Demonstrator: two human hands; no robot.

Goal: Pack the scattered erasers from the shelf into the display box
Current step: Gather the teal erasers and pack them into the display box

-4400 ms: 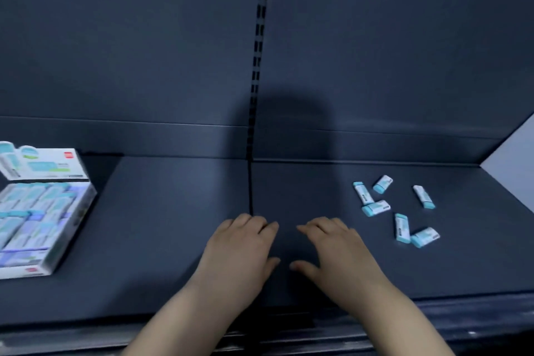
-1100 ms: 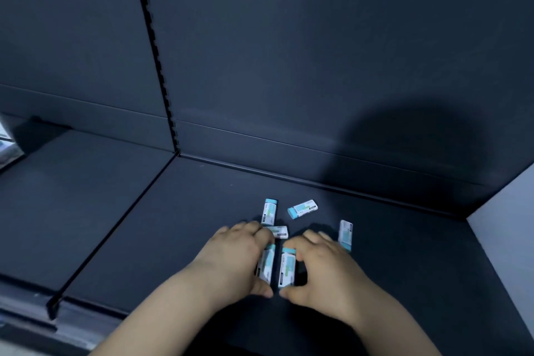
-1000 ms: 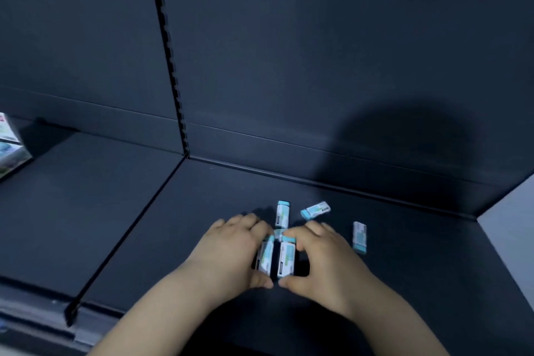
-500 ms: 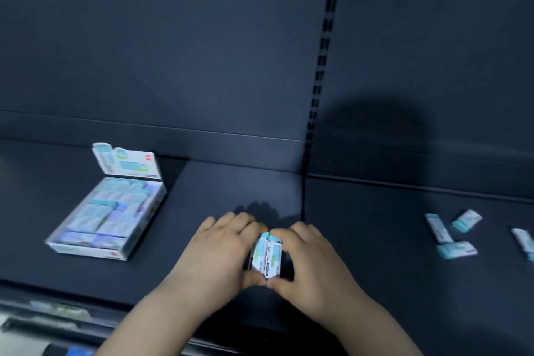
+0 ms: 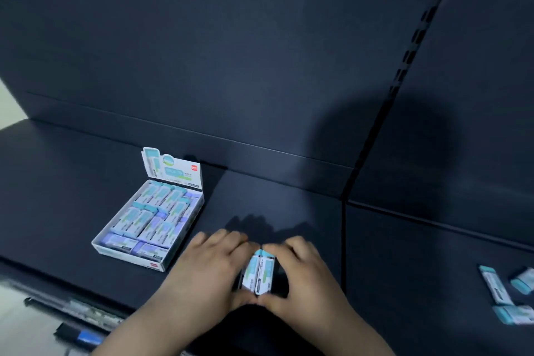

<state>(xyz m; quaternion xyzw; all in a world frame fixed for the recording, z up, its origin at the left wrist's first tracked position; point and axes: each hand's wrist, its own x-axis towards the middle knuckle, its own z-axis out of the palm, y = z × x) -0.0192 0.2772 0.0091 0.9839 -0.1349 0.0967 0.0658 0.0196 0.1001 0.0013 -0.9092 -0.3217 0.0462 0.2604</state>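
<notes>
Fingers of the left hand (image 5: 208, 266) and right hand (image 5: 300, 272) curl around two erasers (image 5: 258, 273), pinching them together at lower centre. The display box (image 5: 138, 260), lower left, looks nearly full; three loose erasers (image 5: 491, 286) at the right edge are not yet packed.

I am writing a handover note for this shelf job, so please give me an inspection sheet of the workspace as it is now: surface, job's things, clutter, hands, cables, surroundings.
Surface: dark shelf, two panels meeting at a seam.
Job's things: display box open, flap upright, nearly full; held erasers between both hands, right of the box; loose erasers lying at the far right.
Clutter: nothing seen.
Hands: left hand and right hand both pinch the held erasers.
Cables: nothing seen.
Surroundings: dark back panel with slotted upright; blue label on the front rail below, blurred.
</notes>
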